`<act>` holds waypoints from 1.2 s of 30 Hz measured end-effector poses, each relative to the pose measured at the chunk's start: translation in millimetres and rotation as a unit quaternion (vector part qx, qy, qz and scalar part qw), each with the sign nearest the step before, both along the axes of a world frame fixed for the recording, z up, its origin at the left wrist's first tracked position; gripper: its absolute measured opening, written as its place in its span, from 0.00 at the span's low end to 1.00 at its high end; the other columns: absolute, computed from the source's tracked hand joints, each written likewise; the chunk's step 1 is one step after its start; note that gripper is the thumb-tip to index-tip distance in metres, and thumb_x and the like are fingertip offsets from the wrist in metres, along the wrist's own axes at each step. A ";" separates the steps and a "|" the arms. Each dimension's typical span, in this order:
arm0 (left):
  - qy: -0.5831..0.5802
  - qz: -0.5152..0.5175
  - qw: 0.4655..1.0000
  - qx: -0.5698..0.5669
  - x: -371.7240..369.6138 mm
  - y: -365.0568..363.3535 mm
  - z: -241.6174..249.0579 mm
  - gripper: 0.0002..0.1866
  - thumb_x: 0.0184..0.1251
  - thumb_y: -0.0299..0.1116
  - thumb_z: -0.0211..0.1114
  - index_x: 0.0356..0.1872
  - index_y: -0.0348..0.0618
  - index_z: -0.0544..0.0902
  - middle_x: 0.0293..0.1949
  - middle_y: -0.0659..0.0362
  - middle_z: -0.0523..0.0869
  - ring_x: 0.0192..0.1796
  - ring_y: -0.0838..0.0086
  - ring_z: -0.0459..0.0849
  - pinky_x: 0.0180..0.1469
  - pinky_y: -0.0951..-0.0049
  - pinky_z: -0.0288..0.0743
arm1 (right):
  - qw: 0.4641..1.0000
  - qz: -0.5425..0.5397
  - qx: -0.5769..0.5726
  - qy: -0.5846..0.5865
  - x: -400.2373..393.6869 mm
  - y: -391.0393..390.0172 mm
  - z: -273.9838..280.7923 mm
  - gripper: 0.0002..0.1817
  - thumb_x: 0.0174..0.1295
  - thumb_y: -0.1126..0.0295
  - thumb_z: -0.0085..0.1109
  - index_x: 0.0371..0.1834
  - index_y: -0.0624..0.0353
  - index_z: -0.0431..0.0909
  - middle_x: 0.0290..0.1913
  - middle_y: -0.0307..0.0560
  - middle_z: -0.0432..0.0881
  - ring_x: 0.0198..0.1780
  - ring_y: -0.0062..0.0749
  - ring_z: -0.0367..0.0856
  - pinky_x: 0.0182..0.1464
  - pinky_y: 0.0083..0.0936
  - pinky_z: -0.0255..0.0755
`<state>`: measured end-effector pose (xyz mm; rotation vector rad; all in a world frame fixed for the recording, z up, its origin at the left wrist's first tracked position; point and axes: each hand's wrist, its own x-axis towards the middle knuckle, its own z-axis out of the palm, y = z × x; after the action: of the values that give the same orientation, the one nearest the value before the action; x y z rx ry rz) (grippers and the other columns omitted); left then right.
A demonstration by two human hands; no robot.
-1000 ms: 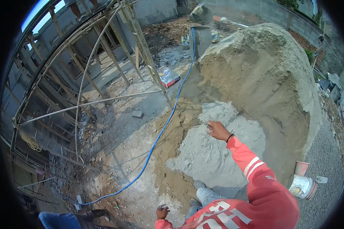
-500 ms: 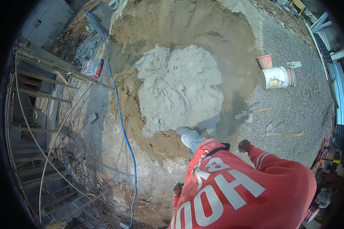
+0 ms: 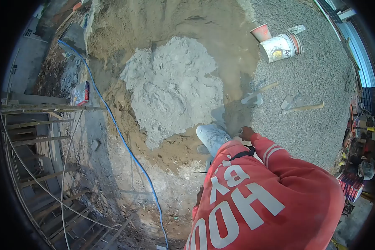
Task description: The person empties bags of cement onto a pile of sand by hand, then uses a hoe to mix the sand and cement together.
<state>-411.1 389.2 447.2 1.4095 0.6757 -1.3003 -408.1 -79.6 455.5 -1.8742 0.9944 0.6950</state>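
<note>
My right hand hangs beside my thigh, its fingers loosely parted, with nothing visible in it. It is nearest to the grey-dusted leg of my trousers. My left hand is mostly hidden by my red hooded sweatshirt, so its fingers do not show. Ahead of my feet, a broad heap of grey cement powder lies on brown sand. To the right rest two tools with wooden handles, one shovel-like tool at the sand's edge and another on the gravel.
A white bucket lies on its side on the gravel, beside a reddish bucket. Along the left runs a blue hose. A wooden frame and a red-and-white bag are further left.
My view has shifted, and the heap now sits a little higher and further left. My right hand has swung forward. My left hand has drawn back, mostly behind the sweatshirt. One leg has come forward.
</note>
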 end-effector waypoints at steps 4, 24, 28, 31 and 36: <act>0.011 0.037 0.995 0.093 -28.9 35.7 14.2 0.23 0.70 0.40 0.56 0.62 0.41 0.71 0.51 0.47 0.83 0.45 0.60 0.86 0.42 0.63 0.77 | 0.976 0.086 -0.198 0.043 -13.1 -46.5 -21.0 0.26 0.49 0.57 0.63 0.49 0.62 0.79 0.44 0.63 0.83 0.48 0.51 0.83 0.54 0.41 0.76; -0.083 -0.025 0.966 0.243 -58.0 -232.2 35.1 0.18 0.64 0.32 0.61 0.53 0.34 0.77 0.37 0.47 0.87 0.35 0.64 0.88 0.36 0.70 0.81 | 0.881 0.286 -0.171 0.335 -27.3 -385.6 -214.6 0.21 0.67 0.58 0.46 0.61 0.50 0.73 0.54 0.51 0.81 0.53 0.44 0.82 0.59 0.48 0.71; -0.223 -0.107 0.917 0.314 -18.7 -299.2 45.9 0.20 0.64 0.38 0.61 0.51 0.33 0.78 0.35 0.48 0.87 0.37 0.65 0.88 0.38 0.70 0.81 | 0.906 0.276 -0.121 0.298 -25.9 -389.0 -206.0 0.23 0.56 0.55 0.62 0.52 0.55 0.78 0.44 0.53 0.85 0.50 0.48 0.84 0.51 0.42 0.77; -0.277 -0.012 0.928 0.250 41.2 -370.1 42.9 0.20 0.66 0.39 0.60 0.52 0.34 0.77 0.37 0.48 0.87 0.39 0.66 0.88 0.42 0.70 0.80 | 0.929 0.256 -0.096 0.251 -18.8 -378.2 -178.5 0.23 0.51 0.61 0.63 0.49 0.61 0.77 0.43 0.58 0.84 0.46 0.51 0.84 0.48 0.43 0.78; 0.012 0.121 0.991 -0.052 97.5 -513.9 -15.1 0.31 0.68 0.44 0.62 0.66 0.39 0.65 0.54 0.49 0.79 0.56 0.63 0.80 0.57 0.62 0.75 | 0.950 0.277 -0.104 0.102 -11.2 -334.1 -36.6 0.24 0.49 0.65 0.66 0.46 0.65 0.69 0.33 0.66 0.82 0.38 0.59 0.83 0.41 0.48 0.78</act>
<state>-313.6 -124.7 432.1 1.1907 0.7592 -1.1448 -419.4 -413.7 418.8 -2.3347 0.6780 1.1691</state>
